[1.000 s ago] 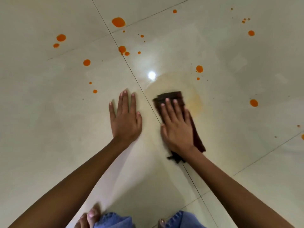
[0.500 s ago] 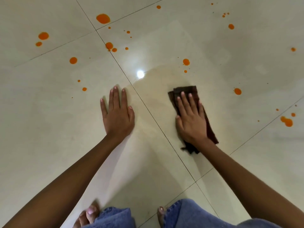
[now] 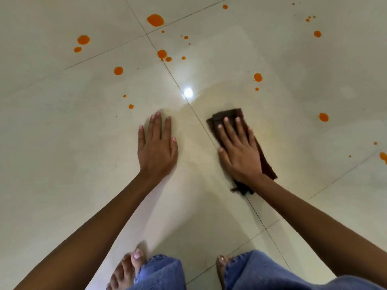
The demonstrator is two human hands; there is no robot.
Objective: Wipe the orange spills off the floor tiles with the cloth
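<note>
Floor tiles (image 3: 62,164) carry the biggest change. The yellowish film (image 3: 222,99) around your wiping patch looks thinner than the ring of a second ago, yet it now reaches across the grout line (image 3: 173,78) toward your other hand. I judge the strokes are thinning the residue and also spreading it, so this patch needs another pass.

Your right hand (image 3: 238,151) swung out to the right half a second ago and is back beside the grout line. Its fingers (image 3: 228,128) are straight and pressed flat on the cloth (image 3: 230,115), not curled round it. The cloth lies folded under that palm on the tile right of the line, with its far edge and right strip showing.

Your left hand (image 3: 157,147) has not shifted; its fingers lie extended on bare tile, holding nothing.

None of the round orange drops has gone. The nearest drop (image 3: 258,77) sits beyond the cloth, up and to the right, and the largest drop (image 3: 155,20) is well apart at the far tile corner.
</note>
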